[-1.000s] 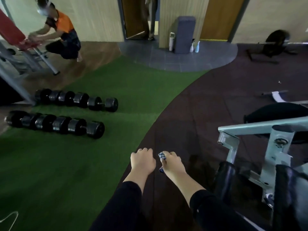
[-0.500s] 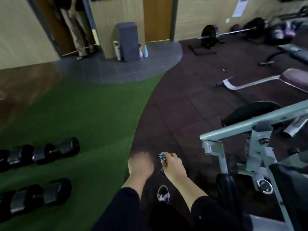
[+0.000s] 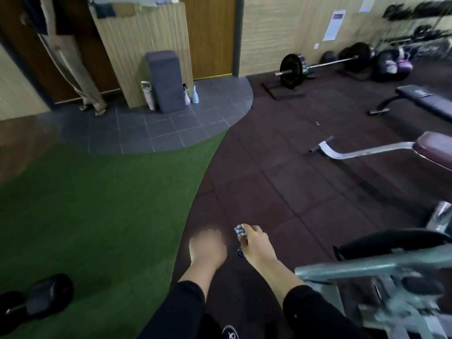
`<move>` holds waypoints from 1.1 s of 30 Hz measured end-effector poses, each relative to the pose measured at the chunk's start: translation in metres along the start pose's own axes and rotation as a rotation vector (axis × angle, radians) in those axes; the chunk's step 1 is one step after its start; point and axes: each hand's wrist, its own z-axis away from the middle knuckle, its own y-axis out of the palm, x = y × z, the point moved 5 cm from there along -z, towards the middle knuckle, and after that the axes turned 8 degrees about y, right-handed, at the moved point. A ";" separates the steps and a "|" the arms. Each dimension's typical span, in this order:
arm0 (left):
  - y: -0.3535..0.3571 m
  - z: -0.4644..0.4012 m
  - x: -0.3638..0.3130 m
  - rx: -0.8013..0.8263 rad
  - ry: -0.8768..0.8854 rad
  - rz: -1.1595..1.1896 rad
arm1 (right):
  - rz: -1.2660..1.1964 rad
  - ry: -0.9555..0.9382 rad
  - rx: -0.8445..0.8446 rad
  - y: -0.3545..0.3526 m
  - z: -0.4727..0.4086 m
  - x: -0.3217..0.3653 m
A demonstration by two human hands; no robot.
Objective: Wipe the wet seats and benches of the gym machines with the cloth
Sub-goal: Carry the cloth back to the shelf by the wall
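My right hand [image 3: 255, 244] grips a small blue-and-white checked cloth [image 3: 241, 231] that sticks out above and below my fingers. Just to its left my left hand [image 3: 207, 248] is blurred, held out in front of me over the dark rubber floor; its fingers look curled and no object shows in it. A grey-framed gym machine [image 3: 381, 267] with a black pad [image 3: 391, 242] stands at the lower right, close to my right forearm. A maroon padded seat [image 3: 435, 145] on a white bar and a black flat bench [image 3: 425, 99] stand further right.
Green turf [image 3: 97, 204] covers the left floor, with a black dumbbell [image 3: 36, 299] at the lower left. A loaded barbell [image 3: 303, 67] sits by the far wall. A person's legs [image 3: 73, 69] stand in the doorway beside a grey block [image 3: 166, 79] and bottles.
My view has swung to the right and forward: the dumbbell rows slid off to the left, the barbell and benches came into sight. My hands stay together, the right one still holding the cloth.
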 end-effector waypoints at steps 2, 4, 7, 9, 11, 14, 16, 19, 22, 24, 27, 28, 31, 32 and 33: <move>-0.014 -0.038 0.009 -0.001 0.000 0.003 | 0.003 -0.007 0.013 -0.010 -0.039 0.013; -0.029 -0.081 0.019 -0.002 0.002 -0.002 | -0.003 -0.015 0.019 -0.019 -0.083 0.027; -0.049 -0.153 0.037 0.011 0.006 0.001 | 0.014 -0.035 0.030 -0.032 -0.154 0.053; -0.063 -0.205 0.051 0.023 0.014 0.004 | 0.029 -0.032 0.028 -0.040 -0.205 0.073; -0.082 -0.260 0.067 0.025 0.019 0.007 | 0.029 -0.025 0.034 -0.049 -0.259 0.094; -0.117 -0.343 0.095 0.022 0.022 0.003 | 0.014 -0.004 0.048 -0.062 -0.342 0.130; -0.144 -0.394 0.114 0.013 0.029 -0.008 | -0.012 0.008 0.057 -0.072 -0.394 0.157; -0.184 -0.467 0.140 0.002 0.029 -0.016 | -0.022 0.008 0.071 -0.090 -0.467 0.194; -0.215 -0.531 0.164 0.016 0.021 -0.015 | -0.014 -0.002 0.078 -0.105 -0.533 0.226; -0.231 -0.574 0.178 0.031 0.022 -0.020 | -0.003 -0.006 0.087 -0.116 -0.579 0.244; -0.255 -0.648 0.200 0.049 0.011 -0.023 | 0.033 -0.039 0.095 -0.130 -0.660 0.272; -0.262 -0.674 0.209 0.050 0.003 -0.018 | 0.047 -0.059 0.091 -0.135 -0.688 0.283; -0.292 -0.763 0.234 0.041 -0.032 -0.006 | 0.079 -0.105 0.087 -0.155 -0.785 0.318; -0.305 -0.793 0.242 0.032 -0.046 0.000 | 0.086 -0.112 0.085 -0.163 -0.818 0.331; -0.317 -0.821 0.250 0.030 -0.059 0.009 | 0.098 -0.119 0.087 -0.171 -0.850 0.343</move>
